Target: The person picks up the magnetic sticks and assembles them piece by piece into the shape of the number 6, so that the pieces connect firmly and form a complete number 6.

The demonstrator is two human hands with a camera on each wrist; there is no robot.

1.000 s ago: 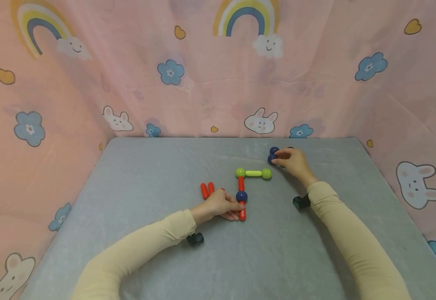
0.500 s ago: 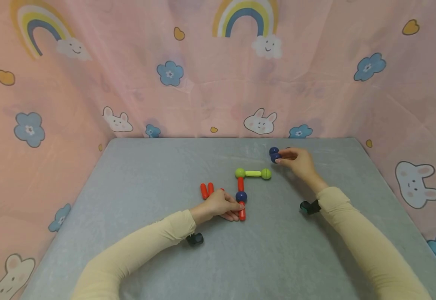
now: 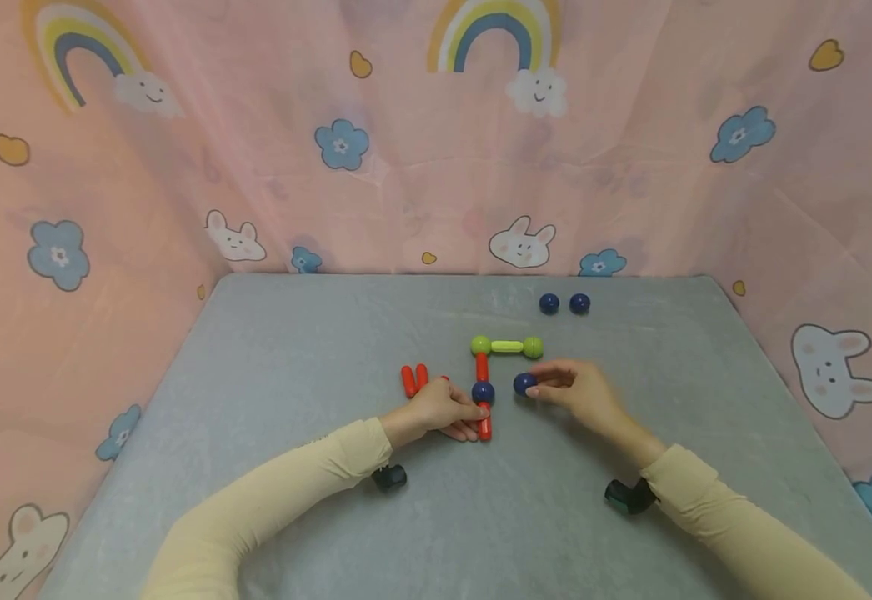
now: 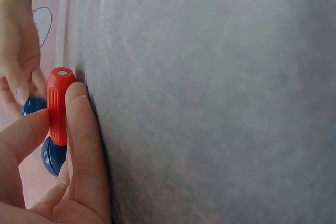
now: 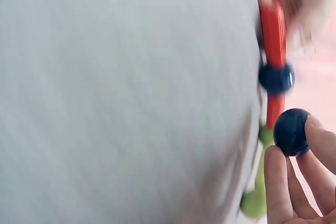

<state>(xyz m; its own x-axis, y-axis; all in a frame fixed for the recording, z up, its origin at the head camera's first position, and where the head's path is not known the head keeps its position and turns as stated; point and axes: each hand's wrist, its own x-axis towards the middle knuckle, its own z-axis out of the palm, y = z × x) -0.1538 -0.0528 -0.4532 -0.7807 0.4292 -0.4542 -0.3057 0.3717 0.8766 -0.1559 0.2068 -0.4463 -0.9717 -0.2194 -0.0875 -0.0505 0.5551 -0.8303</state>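
Note:
My left hand pinches the near red rod, which has a small metal dot in its free end in the left wrist view. That rod joins a blue ball, then a second red rod leading to a green ball. From there a green rod runs right to another green ball. Between thumb and fingers, my right hand holds a loose blue ball, just right of the joined pieces and apart from them.
Two blue balls, a left one and a right one, sit near the back edge of the grey table. Several loose red rods lie behind my left hand, partly hidden. A pink patterned curtain surrounds the table.
My right hand has taken a blue ball from the group at the back and brought it nearer, beside the joined pieces. The left hand keeps its place on the red rod.

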